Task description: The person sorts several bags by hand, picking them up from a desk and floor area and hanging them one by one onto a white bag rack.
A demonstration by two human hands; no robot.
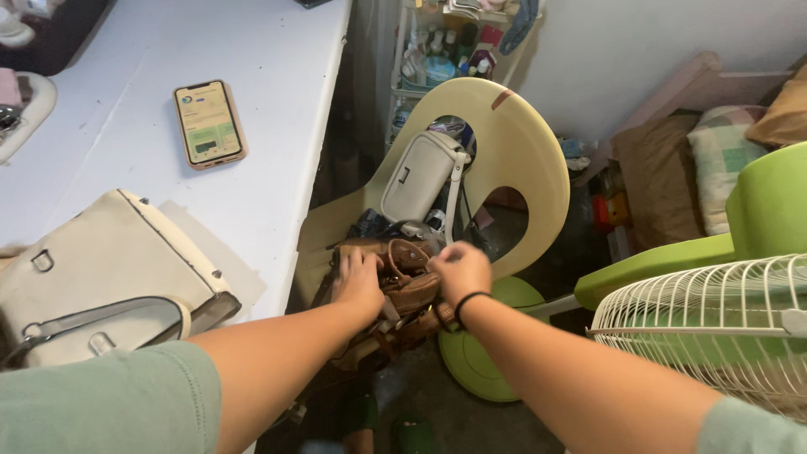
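Note:
Both my arms reach down to a brown leather bag (409, 288) lying on the seat of a cream plastic chair (525, 151). My left hand (358, 282) presses flat on the bag's left side. My right hand (459, 271), with a black band on the wrist, is closed around the bag's top strap or flap. A small white purse (416, 175) hangs against the chair back just above them. A cream handbag with grey handles (101, 273) lies on the white table (277, 76) to my left.
A phone in a tan case (209, 124) lies face up on the table. A green-and-white fan (714, 319) stands at the right, its round green base (471, 357) below the chair. Pillows (714, 160) sit at the right; a cluttered shelf (445, 50) stands behind the chair.

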